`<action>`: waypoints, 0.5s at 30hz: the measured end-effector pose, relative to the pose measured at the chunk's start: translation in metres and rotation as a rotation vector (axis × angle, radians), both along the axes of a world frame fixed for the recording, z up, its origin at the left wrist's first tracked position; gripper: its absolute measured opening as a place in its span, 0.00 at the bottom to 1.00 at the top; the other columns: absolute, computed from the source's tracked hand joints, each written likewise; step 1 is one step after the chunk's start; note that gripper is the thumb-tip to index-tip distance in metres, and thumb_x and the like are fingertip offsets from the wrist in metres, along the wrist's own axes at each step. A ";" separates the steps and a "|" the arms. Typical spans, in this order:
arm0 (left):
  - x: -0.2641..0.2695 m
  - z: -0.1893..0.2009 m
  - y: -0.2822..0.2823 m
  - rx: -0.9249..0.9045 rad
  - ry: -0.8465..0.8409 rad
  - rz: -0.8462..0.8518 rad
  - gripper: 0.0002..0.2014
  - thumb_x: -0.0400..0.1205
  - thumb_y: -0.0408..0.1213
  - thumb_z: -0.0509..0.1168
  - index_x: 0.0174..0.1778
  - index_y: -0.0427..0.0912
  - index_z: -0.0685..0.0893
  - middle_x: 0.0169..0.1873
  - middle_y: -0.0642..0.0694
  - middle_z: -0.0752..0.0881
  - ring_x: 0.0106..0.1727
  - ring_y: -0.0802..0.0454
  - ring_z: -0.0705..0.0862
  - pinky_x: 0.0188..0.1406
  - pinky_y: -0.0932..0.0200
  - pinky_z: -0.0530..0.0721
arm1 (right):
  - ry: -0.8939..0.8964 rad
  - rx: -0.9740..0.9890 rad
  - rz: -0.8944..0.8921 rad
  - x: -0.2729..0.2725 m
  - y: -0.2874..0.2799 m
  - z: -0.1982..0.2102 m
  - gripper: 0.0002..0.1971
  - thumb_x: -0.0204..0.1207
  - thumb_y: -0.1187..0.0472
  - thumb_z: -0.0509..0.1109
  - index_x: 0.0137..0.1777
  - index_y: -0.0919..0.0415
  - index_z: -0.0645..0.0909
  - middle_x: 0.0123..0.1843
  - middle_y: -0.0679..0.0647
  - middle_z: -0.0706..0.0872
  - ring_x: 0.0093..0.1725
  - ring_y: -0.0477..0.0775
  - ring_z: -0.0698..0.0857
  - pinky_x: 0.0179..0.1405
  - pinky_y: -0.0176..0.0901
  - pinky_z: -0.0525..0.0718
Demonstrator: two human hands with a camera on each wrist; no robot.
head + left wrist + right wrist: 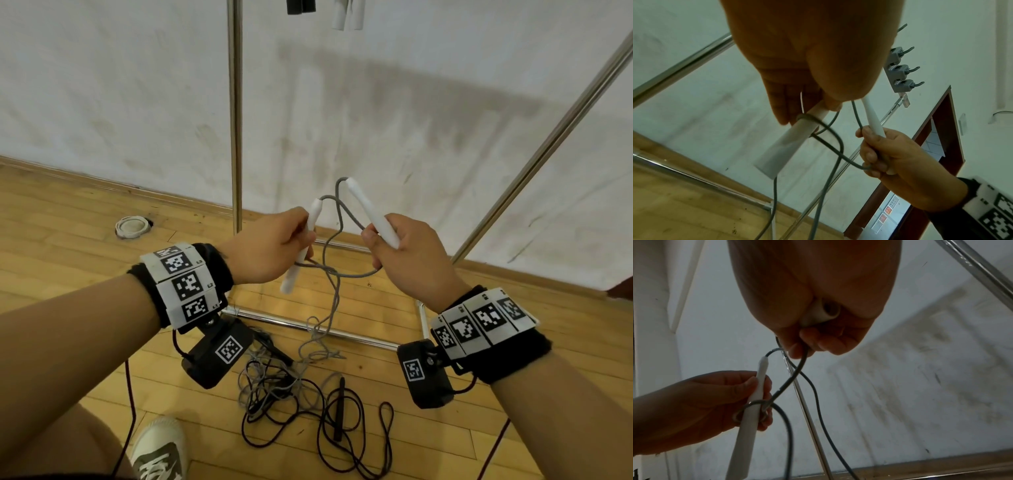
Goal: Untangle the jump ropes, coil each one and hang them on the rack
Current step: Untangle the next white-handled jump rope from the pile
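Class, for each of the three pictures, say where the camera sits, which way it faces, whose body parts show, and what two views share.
Head: on the head, facing forward and down at the floor; shows both forearms, left hand, right hand, a shoe.
Left wrist: under the left wrist, facing up along the left hand at the rack hooks; the right hand too.
Right wrist: under the right wrist, facing the wall; shows both hands.
Shared: both wrist views show the grey rope looped round the left handle.
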State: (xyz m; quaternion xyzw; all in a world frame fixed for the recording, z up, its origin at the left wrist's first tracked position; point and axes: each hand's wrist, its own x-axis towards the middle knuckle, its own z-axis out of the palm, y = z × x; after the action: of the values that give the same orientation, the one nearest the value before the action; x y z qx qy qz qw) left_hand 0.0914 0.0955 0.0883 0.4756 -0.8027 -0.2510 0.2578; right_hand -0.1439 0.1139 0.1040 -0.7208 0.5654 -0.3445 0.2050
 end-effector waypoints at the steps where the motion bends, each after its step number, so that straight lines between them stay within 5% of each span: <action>1: 0.000 0.000 0.001 0.012 0.020 -0.009 0.09 0.90 0.44 0.54 0.52 0.45 0.76 0.44 0.50 0.89 0.42 0.62 0.87 0.36 0.68 0.80 | 0.028 -0.002 0.009 0.002 0.001 -0.001 0.08 0.83 0.51 0.66 0.43 0.50 0.82 0.28 0.48 0.85 0.26 0.41 0.80 0.27 0.34 0.75; 3: -0.003 0.000 0.003 0.019 0.065 -0.001 0.06 0.90 0.45 0.54 0.51 0.49 0.73 0.42 0.51 0.90 0.40 0.62 0.88 0.35 0.67 0.81 | 0.062 0.007 0.028 0.007 0.003 -0.004 0.10 0.83 0.49 0.66 0.42 0.51 0.81 0.30 0.50 0.86 0.27 0.47 0.81 0.29 0.42 0.79; 8: -0.013 0.001 0.011 0.039 0.171 -0.029 0.09 0.90 0.48 0.52 0.57 0.47 0.66 0.38 0.48 0.89 0.31 0.61 0.89 0.27 0.61 0.88 | -0.001 0.046 0.096 0.023 0.009 -0.014 0.10 0.83 0.49 0.67 0.41 0.50 0.79 0.31 0.46 0.88 0.27 0.41 0.82 0.27 0.29 0.76; 12: -0.015 0.004 0.014 0.087 0.255 -0.065 0.08 0.90 0.48 0.52 0.56 0.47 0.65 0.35 0.47 0.88 0.31 0.60 0.90 0.23 0.59 0.88 | -0.139 0.108 0.159 0.033 0.012 -0.019 0.06 0.81 0.51 0.69 0.44 0.50 0.82 0.41 0.47 0.90 0.35 0.41 0.85 0.40 0.49 0.84; 15: -0.014 0.005 0.014 0.132 0.309 -0.061 0.06 0.89 0.49 0.54 0.53 0.52 0.67 0.36 0.44 0.87 0.32 0.51 0.92 0.25 0.56 0.89 | -0.163 0.131 0.108 0.035 0.013 -0.022 0.07 0.74 0.46 0.76 0.45 0.46 0.83 0.38 0.38 0.88 0.40 0.39 0.87 0.42 0.42 0.85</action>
State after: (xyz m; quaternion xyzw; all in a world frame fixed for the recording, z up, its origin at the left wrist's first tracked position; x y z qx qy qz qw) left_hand 0.0773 0.1096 0.0931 0.4226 -0.7492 -0.3812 0.3387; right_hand -0.1086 0.1266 0.0817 -0.7050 0.5283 -0.3529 0.3152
